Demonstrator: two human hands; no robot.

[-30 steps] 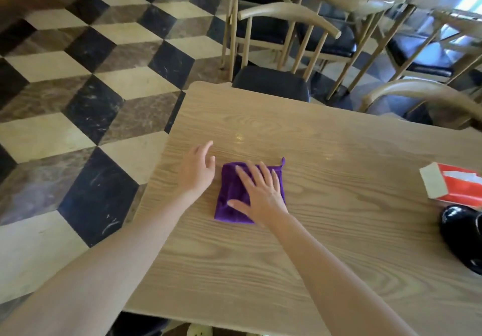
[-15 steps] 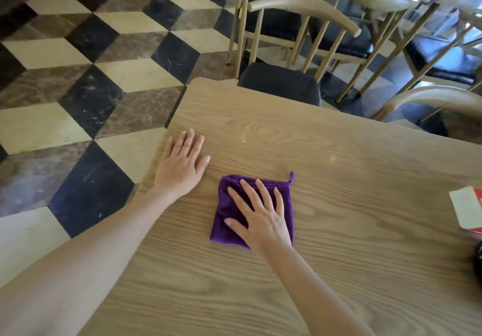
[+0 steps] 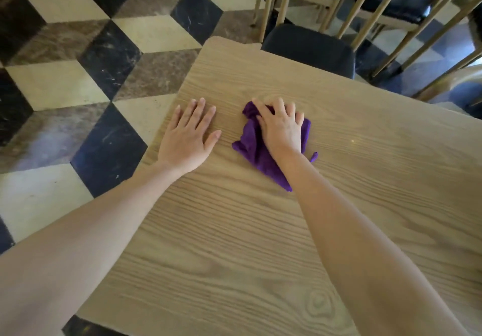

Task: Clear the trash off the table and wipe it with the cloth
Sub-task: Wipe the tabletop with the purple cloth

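A purple cloth (image 3: 251, 144) lies bunched on the light wooden table (image 3: 260, 244), near its far left part. My right hand (image 3: 281, 124) presses down on the cloth with fingers curled over its far edge; part of the cloth is hidden under the palm and wrist. My left hand (image 3: 189, 135) lies flat on the bare table to the left of the cloth, fingers together, holding nothing, close to the table's left edge. No trash shows in this view.
A chair with a black seat (image 3: 309, 49) and wooden spindles (image 3: 365, 9) stands at the table's far side. Checkered stone floor (image 3: 78, 75) lies beyond the left edge. A second wooden chair (image 3: 451, 82) shows at the far right.
My right hand has pushed the cloth farther away, and the cloth has gone from flat and square to bunched. The view has tilted down, and the red-and-white carton has left the frame.
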